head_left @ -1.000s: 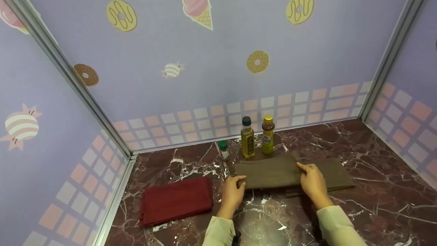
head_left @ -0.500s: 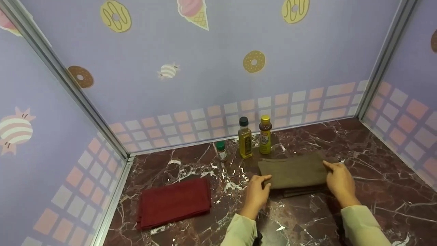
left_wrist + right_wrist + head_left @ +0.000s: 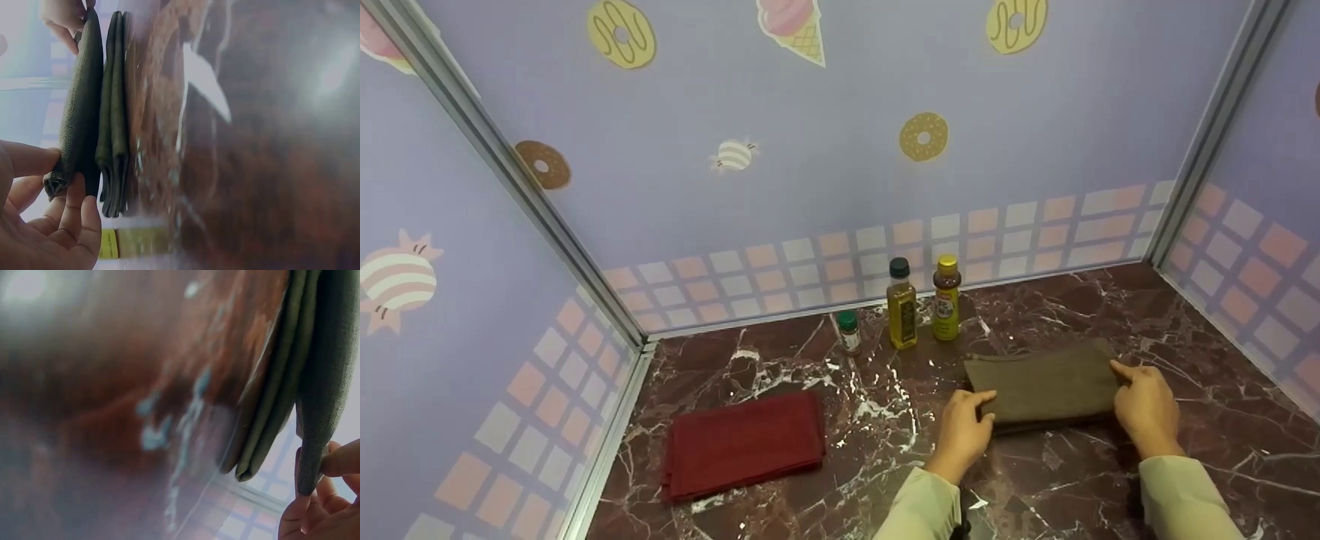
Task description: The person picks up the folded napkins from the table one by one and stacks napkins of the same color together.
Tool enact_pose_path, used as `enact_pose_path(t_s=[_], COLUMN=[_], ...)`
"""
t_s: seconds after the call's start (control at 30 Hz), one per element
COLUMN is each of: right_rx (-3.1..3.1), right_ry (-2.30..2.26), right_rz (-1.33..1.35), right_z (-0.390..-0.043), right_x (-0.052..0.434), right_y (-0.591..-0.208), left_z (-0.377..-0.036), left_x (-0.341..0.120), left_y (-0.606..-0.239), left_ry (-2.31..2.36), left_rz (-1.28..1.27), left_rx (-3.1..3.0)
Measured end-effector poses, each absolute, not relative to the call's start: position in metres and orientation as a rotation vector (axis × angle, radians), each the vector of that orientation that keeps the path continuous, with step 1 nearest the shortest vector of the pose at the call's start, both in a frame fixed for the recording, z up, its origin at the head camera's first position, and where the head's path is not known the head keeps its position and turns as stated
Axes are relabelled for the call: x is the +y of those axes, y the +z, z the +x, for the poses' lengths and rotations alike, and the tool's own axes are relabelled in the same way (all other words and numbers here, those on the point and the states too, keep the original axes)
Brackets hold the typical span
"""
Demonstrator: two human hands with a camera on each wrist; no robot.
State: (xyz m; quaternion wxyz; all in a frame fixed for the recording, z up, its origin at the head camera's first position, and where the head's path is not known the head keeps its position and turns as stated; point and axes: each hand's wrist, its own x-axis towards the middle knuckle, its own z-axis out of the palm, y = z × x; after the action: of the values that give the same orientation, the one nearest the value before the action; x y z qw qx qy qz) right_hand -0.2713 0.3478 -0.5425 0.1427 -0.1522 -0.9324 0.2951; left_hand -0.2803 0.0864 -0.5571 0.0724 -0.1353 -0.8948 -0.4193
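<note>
Both hands pinch the ends of a folded olive-green cloth [image 3: 1046, 386]. The left hand [image 3: 966, 427] grips its left end between thumb and fingers, and the right hand [image 3: 1147, 405] grips its right end the same way. In the left wrist view the held cloth is raised just above a second folded green cloth [image 3: 117, 112] lying on the table. A narrow gap shows between the two at their ends in the right wrist view, where the lower cloth [image 3: 275, 388] lies flat in several layers. From the head view the held cloth hides nearly all of the lower one.
A folded dark red cloth [image 3: 746, 446] lies on the marbled table [image 3: 877, 480] at left. Behind stand a small green-capped jar [image 3: 849, 334], a dark-capped oil bottle [image 3: 902, 304] and a yellow-capped bottle [image 3: 946, 300]. Patterned walls [image 3: 840, 187] enclose the back and sides.
Both hands have carried the held green cloth to the right, from partly beside the other green cloth to over it. The red cloth and the bottles have stayed put.
</note>
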Motion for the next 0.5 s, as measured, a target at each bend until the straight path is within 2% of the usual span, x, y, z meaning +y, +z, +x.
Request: enact_pose_path(t_s=[0.5], right_rx=[-2.821], right_ry=[0.928], right_rz=[-0.561], right_z=[-0.277], right_x=[0.367], right_y=[-0.55], left_z=[-0.276], left_x=[0.099], left_y=[-0.562], left_ry=[-1.272], left_rz=[-0.364], left_rx=[-2.826])
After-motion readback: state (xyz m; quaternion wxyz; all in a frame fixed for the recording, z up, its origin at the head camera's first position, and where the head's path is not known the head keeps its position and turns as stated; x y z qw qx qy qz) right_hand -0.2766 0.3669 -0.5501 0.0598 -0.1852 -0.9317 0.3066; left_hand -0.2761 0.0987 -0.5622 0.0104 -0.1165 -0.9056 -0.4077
